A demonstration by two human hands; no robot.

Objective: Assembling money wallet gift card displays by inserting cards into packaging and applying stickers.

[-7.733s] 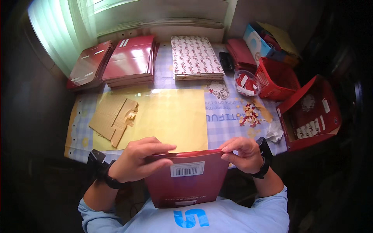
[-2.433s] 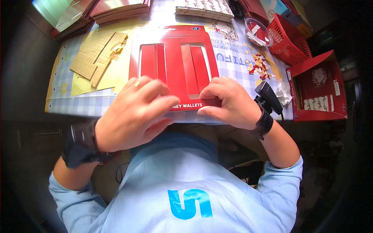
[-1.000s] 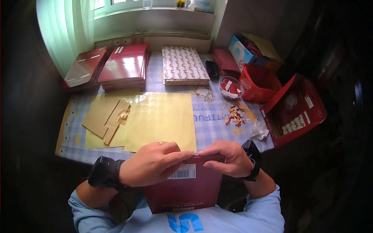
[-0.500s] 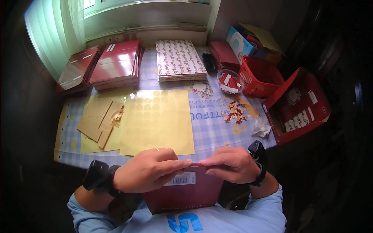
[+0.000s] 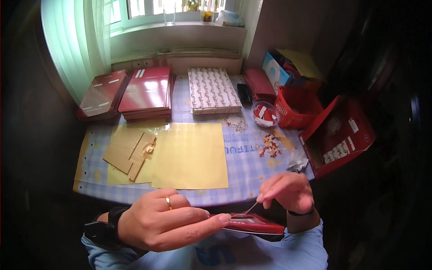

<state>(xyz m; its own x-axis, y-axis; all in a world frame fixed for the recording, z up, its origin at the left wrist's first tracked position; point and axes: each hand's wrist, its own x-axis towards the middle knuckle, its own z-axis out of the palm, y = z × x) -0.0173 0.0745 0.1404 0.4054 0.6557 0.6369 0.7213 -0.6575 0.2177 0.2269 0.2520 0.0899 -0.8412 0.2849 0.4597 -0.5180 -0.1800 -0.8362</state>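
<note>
Red window carton (image 5: 266,226), held before the blue shirt (image 5: 279,249), short of the checked tablecloth (image 5: 247,177): left hand (image 5: 168,221) pinches its left end; right hand (image 5: 287,192), at its 1 o'clock, pinches a thin pale strip (image 5: 250,208), flap or film, can't tell. Off-angle pull could crease or tear the strip. One-sided hold, no support visible below, so carton may twist or drop. Loose paper scraps (image 5: 271,146) at 12 could stray in; yellow sticker sheet (image 5: 193,157) at 10-11 could snag on a knuckle.
</note>
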